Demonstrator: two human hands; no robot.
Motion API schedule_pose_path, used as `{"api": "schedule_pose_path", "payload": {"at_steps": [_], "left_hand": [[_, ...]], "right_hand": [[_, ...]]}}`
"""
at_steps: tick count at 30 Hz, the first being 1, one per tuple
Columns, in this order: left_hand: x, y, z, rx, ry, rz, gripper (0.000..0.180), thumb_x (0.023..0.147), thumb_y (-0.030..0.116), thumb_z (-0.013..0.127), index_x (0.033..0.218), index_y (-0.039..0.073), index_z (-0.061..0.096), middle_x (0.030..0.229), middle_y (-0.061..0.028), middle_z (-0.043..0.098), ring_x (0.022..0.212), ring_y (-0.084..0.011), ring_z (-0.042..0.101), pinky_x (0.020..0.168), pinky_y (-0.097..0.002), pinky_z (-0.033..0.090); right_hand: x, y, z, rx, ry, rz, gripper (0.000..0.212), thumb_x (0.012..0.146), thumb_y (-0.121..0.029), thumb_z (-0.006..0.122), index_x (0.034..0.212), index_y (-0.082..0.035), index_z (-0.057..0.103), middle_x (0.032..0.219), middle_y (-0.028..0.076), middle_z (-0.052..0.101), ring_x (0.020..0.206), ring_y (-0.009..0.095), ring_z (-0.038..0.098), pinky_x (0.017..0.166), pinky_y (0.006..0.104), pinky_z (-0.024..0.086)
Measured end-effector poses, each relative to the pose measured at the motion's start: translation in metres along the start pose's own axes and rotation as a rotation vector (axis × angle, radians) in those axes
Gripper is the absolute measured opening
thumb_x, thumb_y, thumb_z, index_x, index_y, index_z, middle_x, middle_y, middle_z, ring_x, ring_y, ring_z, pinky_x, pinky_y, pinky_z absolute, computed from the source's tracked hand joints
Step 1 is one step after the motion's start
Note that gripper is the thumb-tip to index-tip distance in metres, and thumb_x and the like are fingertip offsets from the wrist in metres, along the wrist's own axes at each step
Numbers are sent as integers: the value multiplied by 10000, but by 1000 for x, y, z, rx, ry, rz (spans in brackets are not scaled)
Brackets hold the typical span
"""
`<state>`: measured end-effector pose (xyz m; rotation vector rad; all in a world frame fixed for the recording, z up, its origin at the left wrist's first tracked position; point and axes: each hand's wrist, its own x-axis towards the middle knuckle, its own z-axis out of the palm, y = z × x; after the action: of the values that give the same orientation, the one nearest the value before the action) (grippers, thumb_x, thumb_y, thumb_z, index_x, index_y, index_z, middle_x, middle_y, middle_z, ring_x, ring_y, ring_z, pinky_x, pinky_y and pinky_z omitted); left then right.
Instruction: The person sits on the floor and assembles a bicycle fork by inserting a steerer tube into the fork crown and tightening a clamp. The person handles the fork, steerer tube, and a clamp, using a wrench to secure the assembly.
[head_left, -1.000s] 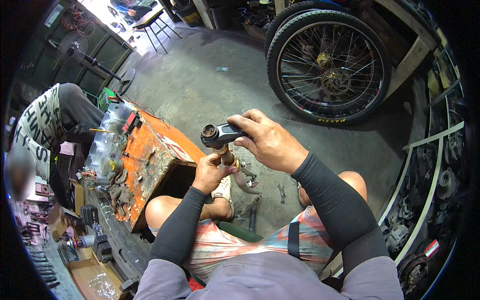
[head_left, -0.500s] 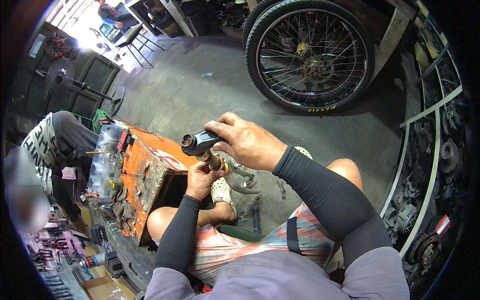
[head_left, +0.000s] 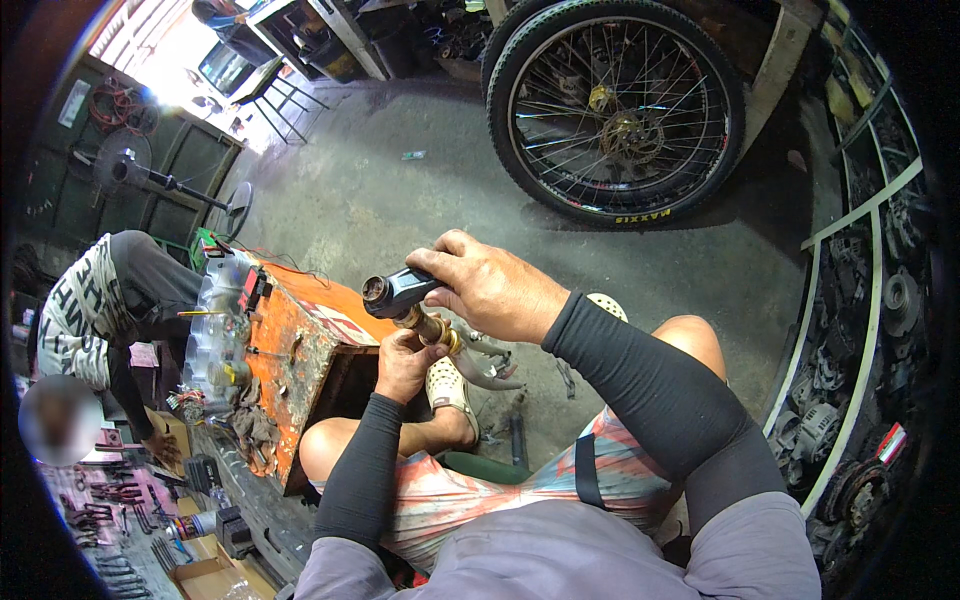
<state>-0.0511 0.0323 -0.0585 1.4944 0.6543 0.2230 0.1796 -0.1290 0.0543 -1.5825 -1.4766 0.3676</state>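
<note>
Right hand (head_left: 495, 287) closed on the black part (head_left: 408, 288): fingers over its near end, thumb tucked along the side facing me. Its round end pokes out left of that grip, opening upward. Brass-coloured shaft (head_left: 421, 322) runs down from the black part, just below and left of my right thumb. Left hand (head_left: 402, 370) is wrapped on the shaft from the lower left, thumb beside the gold rings (head_left: 454, 341). Grey curved piece (head_left: 488, 374) sits right of the left grip, under the right hand. Orange box (head_left: 325, 297) is left of both grips, cream shoe (head_left: 446, 388) below, bike wheel (head_left: 628, 131) beyond, up and right.
</note>
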Motion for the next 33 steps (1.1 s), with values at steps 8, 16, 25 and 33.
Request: {"api": "schedule_pose_path", "payload": {"at_steps": [8, 16, 25, 33], "left_hand": [[-1, -1, 0, 25, 8, -20, 474, 888, 54, 936, 1313, -51, 755, 1229, -114, 814, 1086, -171, 764, 990, -340, 625], [0, -6, 2, 17, 25, 41, 501, 872, 36, 937, 1330, -44, 752, 1220, -108, 819, 1065, -165, 762, 973, -338, 624], [3, -10, 0, -86, -11, 20, 489, 858, -33, 910, 1324, -33, 761, 1188, -101, 812, 1055, -169, 762, 977, -352, 626], [1, -3, 4, 54, 31, 12, 487, 844, -2, 940, 1299, -32, 768, 1188, -100, 819, 1051, -160, 761, 964, -351, 622]], "right_hand": [[0, 2, 2, 2, 9, -11, 447, 1037, -218, 761, 1442, -72, 643, 1280, 216, 660, 1119, 428, 735, 980, 493, 603], [1, 4, 1, -21, 1, -28, 448, 1055, -204, 752, 1467, -78, 627, 1318, 208, 654, 1091, 418, 747, 953, 473, 621], [1, 2, 0, 6, 9, -24, 442, 1040, -227, 755, 1436, -63, 647, 1279, 228, 662, 1132, 439, 727, 996, 504, 591], [1, 2, 1, 8, -7, -5, 449, 1041, -231, 754, 1442, -59, 646, 1291, 223, 658, 1135, 439, 724, 1000, 506, 590]]}}
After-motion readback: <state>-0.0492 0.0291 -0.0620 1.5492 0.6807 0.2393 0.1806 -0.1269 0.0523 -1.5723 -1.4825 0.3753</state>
